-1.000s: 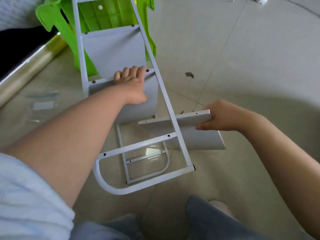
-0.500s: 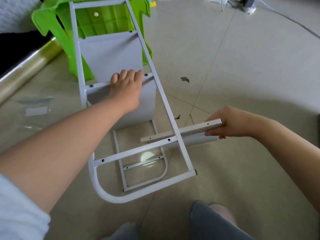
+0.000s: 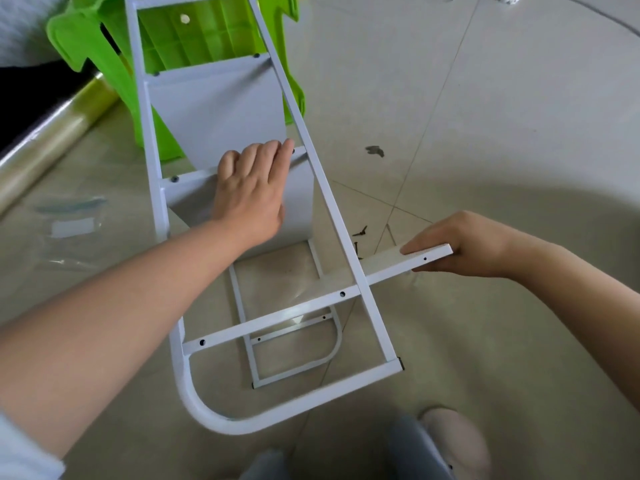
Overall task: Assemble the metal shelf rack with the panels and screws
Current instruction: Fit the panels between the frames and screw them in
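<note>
- Rack frame (image 3: 349, 258) lies on the floor (image 3: 519, 150), foot end nearest; rigid tube, likely light.
- Right hand (image 3: 464, 245) pinches loose panel (image 3: 408, 261) by its edge, passing it through the frame; thin sheet, edges may bite.
- Left hand (image 3: 251, 195) curls over the middle crossbar, steadying.

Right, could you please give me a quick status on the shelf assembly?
Left hand on middle crossbar. Right hand holds loose panel by lowest crossbar. Screws on floor.

Tiled floor (image 3: 485, 133) under white rack frame (image 3: 363, 289), green stool (image 3: 86, 39), loose screws (image 3: 360, 232)
</note>
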Demonstrator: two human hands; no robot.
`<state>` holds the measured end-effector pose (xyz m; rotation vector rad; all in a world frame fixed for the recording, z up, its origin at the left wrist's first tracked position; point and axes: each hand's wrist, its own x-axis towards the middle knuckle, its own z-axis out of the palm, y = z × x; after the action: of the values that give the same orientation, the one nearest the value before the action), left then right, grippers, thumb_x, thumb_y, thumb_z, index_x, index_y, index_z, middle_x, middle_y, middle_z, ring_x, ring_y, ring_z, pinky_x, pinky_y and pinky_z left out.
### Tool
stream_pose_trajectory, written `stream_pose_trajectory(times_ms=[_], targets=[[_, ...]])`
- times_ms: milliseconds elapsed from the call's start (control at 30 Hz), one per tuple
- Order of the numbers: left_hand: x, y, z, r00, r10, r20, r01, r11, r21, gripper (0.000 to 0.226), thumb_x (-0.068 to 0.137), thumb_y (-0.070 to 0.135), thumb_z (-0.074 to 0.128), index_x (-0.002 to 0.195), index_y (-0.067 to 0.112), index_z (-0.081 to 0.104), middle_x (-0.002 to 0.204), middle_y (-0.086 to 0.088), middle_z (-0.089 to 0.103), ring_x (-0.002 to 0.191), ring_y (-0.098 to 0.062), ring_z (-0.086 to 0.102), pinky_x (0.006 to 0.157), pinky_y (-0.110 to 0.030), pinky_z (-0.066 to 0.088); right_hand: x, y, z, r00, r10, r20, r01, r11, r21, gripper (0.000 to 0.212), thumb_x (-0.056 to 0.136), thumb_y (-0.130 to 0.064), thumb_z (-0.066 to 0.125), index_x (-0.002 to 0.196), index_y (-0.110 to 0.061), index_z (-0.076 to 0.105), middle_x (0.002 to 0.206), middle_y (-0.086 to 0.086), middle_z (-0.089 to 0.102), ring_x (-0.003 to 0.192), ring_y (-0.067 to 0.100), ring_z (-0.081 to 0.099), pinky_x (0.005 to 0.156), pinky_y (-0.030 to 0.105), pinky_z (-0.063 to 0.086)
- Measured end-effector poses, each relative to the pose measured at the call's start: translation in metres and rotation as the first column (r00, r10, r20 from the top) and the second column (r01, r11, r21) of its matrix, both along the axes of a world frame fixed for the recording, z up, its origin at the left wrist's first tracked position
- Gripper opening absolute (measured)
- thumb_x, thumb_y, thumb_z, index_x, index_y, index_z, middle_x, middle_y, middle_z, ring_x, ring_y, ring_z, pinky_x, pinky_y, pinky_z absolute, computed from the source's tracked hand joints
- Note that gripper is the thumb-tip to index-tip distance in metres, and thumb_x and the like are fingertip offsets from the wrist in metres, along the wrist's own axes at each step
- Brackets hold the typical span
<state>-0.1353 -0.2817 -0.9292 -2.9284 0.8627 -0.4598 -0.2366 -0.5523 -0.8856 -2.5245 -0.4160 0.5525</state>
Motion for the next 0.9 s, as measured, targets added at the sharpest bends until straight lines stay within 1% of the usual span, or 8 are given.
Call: stream_pose_trajectory(times_ms=[133,200,400,533,600,700,800,900], targets=[[0.000,0.003,0.000,0.999,-0.041,0.020,0.041,0.999,-0.002,0.080,0.055,0.016,0.066,0.128,0.003,0.035,0.119,-0.017,0.055,0.101,-0.026,0.035,0.079,-0.037,0.023,0.005,0.008,0.000,0.997,0.059,0.050,-0.057,0.998,-0.035,0.019,0.078,-0.015,0.072,0.097,-0.016,0.073,0.092,0.002,0.073,0.082,0.012,0.062,0.073,0.031,0.050],[0.001,0.005,0.001,0.997,-0.072,0.010,0.072,0.997,-0.006,0.079,0.056,0.020,0.059,0.130,0.006,0.035,0.122,-0.017,0.054,0.103,-0.026,0.035,0.079,-0.036,0.023,0.007,0.011,0.001,0.996,0.069,0.049,-0.066,0.995,-0.072,0.020,0.080,-0.018,0.070,0.099,-0.017,0.072,0.096,0.001,0.072,0.089,0.019,0.064,0.078,0.034,0.050],[0.001,0.008,0.004,0.990,-0.120,-0.079,0.119,0.993,-0.013,0.091,0.054,0.017,0.076,0.133,0.015,0.030,0.129,-0.021,0.048,0.108,-0.025,0.031,0.082,-0.036,0.019,0.014,0.016,0.004,0.989,0.129,0.070,-0.123,0.988,-0.093,0.019,0.079,-0.024,0.069,0.095,-0.016,0.073,0.091,0.000,0.072,0.086,0.022,0.065,0.073,0.037,0.051],[0.000,0.007,0.007,0.985,-0.114,-0.130,0.114,0.993,-0.007,0.096,0.053,0.015,0.078,0.134,0.020,0.027,0.132,-0.022,0.046,0.111,-0.024,0.030,0.083,-0.036,0.018,0.023,0.027,0.012,0.951,0.307,-0.025,-0.297,0.891,-0.345,0.040,0.077,-0.050,0.048,0.091,-0.018,0.067,0.085,-0.003,0.065,0.080,0.014,0.058,0.069,0.028,0.045],[-0.001,0.008,0.007,0.982,-0.121,-0.141,0.123,0.992,0.004,0.096,0.053,0.015,0.078,0.136,0.020,0.028,0.134,-0.023,0.043,0.114,-0.027,0.034,0.085,-0.036,0.018,0.027,0.030,0.011,0.927,0.371,-0.047,-0.358,0.844,-0.399,0.041,0.079,-0.051,0.045,0.090,-0.017,0.065,0.082,-0.003,0.062,0.077,0.013,0.056,0.065,0.027,0.041],[-0.005,0.007,0.008,0.984,-0.149,-0.100,0.147,0.989,-0.027,0.082,0.058,0.021,0.064,0.134,0.017,0.033,0.135,-0.026,0.042,0.120,-0.030,0.032,0.092,-0.039,0.021,0.033,0.029,0.008,0.910,0.409,-0.074,-0.405,0.835,-0.373,0.032,0.086,-0.044,0.051,0.095,-0.017,0.066,0.087,-0.001,0.064,0.081,0.014,0.058,0.072,0.032,0.046],[-0.018,0.002,0.011,0.973,-0.224,-0.057,0.216,0.969,-0.120,0.061,0.065,0.026,0.049,0.123,0.011,0.044,0.130,-0.026,0.048,0.119,-0.031,0.034,0.096,-0.045,0.034,0.034,0.023,0.008,0.913,0.397,-0.092,-0.402,0.839,-0.366,0.031,0.086,-0.045,0.052,0.108,-0.027,0.065,0.105,-0.009,0.065,0.095,0.012,0.060,0.082,0.029,0.046],[-0.036,0.001,0.023,0.885,-0.376,-0.273,0.309,0.915,-0.258,0.043,0.074,0.031,0.042,0.099,0.004,0.063,0.103,-0.019,0.064,0.096,-0.032,0.059,0.080,-0.033,0.043,0.029,0.020,0.007,0.924,0.379,-0.056,-0.375,0.865,-0.333,0.031,0.086,-0.048,0.050,0.106,-0.031,0.066,0.104,-0.010,0.066,0.094,0.010,0.060,0.082,0.031,0.046]])
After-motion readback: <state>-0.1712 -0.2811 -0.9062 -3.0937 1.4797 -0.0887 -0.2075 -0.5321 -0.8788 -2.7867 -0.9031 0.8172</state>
